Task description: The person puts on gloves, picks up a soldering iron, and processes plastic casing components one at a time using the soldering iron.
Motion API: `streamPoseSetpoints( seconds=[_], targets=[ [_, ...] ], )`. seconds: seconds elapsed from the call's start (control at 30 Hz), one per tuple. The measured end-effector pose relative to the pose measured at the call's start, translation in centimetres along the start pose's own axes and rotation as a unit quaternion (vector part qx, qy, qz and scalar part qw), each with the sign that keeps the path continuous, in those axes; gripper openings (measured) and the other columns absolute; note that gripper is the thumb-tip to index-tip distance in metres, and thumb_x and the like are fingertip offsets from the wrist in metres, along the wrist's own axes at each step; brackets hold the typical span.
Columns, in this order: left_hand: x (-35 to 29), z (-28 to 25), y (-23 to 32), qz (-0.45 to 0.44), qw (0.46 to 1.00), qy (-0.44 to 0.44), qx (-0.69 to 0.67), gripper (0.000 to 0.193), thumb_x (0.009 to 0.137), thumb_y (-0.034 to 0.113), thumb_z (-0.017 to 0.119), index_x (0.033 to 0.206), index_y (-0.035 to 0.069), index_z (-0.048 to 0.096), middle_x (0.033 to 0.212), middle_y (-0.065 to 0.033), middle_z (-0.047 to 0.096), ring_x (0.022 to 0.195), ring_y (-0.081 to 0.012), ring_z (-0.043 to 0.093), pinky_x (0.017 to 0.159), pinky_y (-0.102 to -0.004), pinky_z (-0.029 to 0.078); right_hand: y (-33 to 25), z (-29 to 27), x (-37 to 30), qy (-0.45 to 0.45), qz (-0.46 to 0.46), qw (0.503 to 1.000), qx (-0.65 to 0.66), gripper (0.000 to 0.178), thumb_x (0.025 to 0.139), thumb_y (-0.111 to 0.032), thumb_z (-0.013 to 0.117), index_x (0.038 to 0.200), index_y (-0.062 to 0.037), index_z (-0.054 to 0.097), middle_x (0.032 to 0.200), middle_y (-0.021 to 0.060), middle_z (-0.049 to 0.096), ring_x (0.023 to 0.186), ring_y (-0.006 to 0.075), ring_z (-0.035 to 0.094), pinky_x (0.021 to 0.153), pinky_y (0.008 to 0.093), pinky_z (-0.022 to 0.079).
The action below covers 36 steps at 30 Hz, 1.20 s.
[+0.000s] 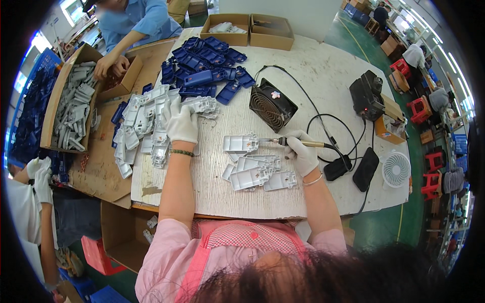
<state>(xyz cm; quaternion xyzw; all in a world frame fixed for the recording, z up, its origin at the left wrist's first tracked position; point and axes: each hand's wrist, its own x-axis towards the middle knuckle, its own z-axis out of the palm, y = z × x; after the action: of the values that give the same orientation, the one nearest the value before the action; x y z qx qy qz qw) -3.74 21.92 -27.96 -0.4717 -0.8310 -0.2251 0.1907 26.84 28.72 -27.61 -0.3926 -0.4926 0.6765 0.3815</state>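
My left hand (182,122), in a white glove, is closed on a light grey plastic casing (204,106) at the edge of a heap of similar casings (144,112). Its fingertips are partly hidden among the pieces. In my right hand (301,152), also gloved, is a soldering iron (314,144) held like a pen, pointing left. The iron's tip is at the right end of a single grey casing (237,143), which lies open side up; whether they touch I cannot tell. Just below it several more grey casings (252,174) lie stacked loosely.
Blue casings (202,63) are piled beyond my left hand. A black fan (273,107), cables, a black soldering station (367,95) and a small white fan (395,169) occupy the right side. A co-worker's hands (111,67) reach into a carton (121,83); another gloved person stands left.
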Motion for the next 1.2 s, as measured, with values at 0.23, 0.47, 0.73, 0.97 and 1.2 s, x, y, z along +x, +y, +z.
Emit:
streamPoseSetpoints(
  seconds=[0.23, 0.47, 0.73, 0.97, 1.2],
  targets=[
    [-1.4, 0.3, 3.4, 0.195, 0.948, -0.003, -0.252, 0.014, 0.070, 0.012, 0.066, 0.077, 0.007, 0.054, 0.110, -0.0121, 0.055, 0.103, -0.0312, 0.051, 0.087, -0.0403, 0.040, 0.3, -0.2, 0.2, 0.011, -0.004, 0.998, 0.062, 0.010, 0.083, -0.014, 0.056, 0.084, -0.0039, 0.056, 0.062, 0.0013, 0.055, 0.049, 0.0049, 0.045, 0.045, 0.0177, 0.037],
    [-2.2, -0.4, 5.0, 0.332, 0.879, -0.143, -0.310, 0.010, 0.067, 0.005, 0.064, 0.077, 0.006, 0.060, 0.109, -0.0084, 0.057, 0.101, -0.0282, 0.052, 0.087, -0.0372, 0.041, 0.2, -0.4, 0.2, 0.015, -0.008, 0.998, 0.063, 0.010, 0.084, -0.014, 0.055, 0.086, -0.0036, 0.056, 0.063, 0.0012, 0.054, 0.050, 0.0051, 0.046, 0.046, 0.0180, 0.038],
    [-2.6, -0.9, 5.4, 0.369, 0.855, -0.179, -0.318, 0.007, 0.067, 0.011, 0.065, 0.074, 0.010, 0.064, 0.108, -0.0053, 0.056, 0.097, -0.0248, 0.051, 0.086, -0.0361, 0.042, -0.5, 0.7, 0.0, 0.039, 0.000, 0.998, -0.042, 0.013, 0.079, -0.014, 0.059, 0.084, -0.0022, 0.056, 0.065, 0.0014, 0.054, 0.052, 0.0053, 0.046, 0.046, 0.0193, 0.039],
    [-2.6, -1.1, 5.4, 0.360, 0.855, -0.192, -0.320, 0.008, 0.067, 0.008, 0.066, 0.075, 0.008, 0.064, 0.108, -0.0060, 0.057, 0.098, -0.0261, 0.052, 0.086, -0.0363, 0.042, -0.7, 1.0, 0.0, 0.026, 0.004, 0.996, -0.080, 0.014, 0.079, -0.015, 0.059, 0.082, -0.0012, 0.057, 0.064, 0.0005, 0.053, 0.052, 0.0048, 0.045, 0.045, 0.0191, 0.037],
    [-2.6, -1.1, 5.4, 0.361, 0.855, -0.196, -0.316, 0.008, 0.067, 0.008, 0.066, 0.075, 0.008, 0.064, 0.108, -0.0063, 0.057, 0.099, -0.0264, 0.052, 0.086, -0.0362, 0.042, -0.8, 1.0, -0.1, 0.025, -0.002, 0.995, -0.099, 0.016, 0.078, -0.015, 0.060, 0.084, -0.0009, 0.058, 0.065, 0.0008, 0.054, 0.051, 0.0044, 0.045, 0.046, 0.0186, 0.038]
  ],
)
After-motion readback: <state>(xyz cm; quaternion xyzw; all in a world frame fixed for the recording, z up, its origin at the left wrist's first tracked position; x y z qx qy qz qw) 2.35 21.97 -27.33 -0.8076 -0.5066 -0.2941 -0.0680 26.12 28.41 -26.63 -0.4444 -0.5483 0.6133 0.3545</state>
